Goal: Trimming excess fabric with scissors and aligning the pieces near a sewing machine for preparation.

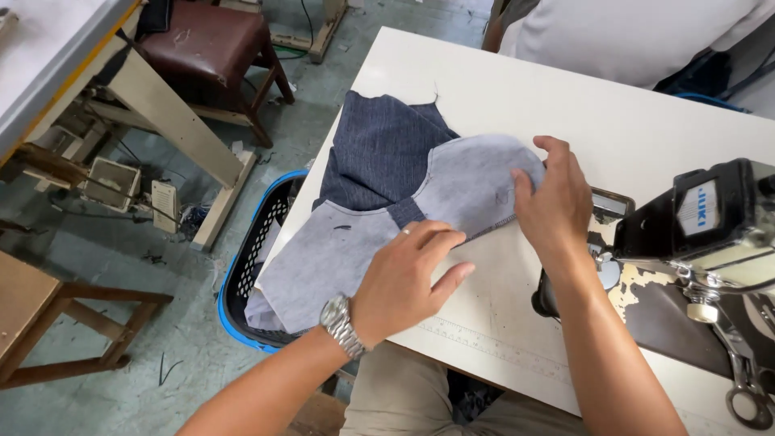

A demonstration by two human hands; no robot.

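Head view looks down on a white table point(646, 121) where a piece of cloth point(379, 202) lies, part dark blue stripe, part pale grey, its lower end hanging off the table's left edge over a black basket point(242, 282) with a blue rim. The left hand point(404, 278), a metal watch point(343, 323) on its wrist, rests on the grey part near the table's front edge, fingers together and bent, pressing the cloth flat; whether they pinch a fold I cannot tell. The right hand point(553, 202) sits at the cloth's rounded right end, thumb and fingers closed on the stitched edge there. A sewing machine point(710, 242), black and cream, stands just right of that hand. Beyond the table another person's white shirt point(630, 36) shows. On the floor to the left stand a brown stool point(206, 48) and a wooden bench point(56, 323).
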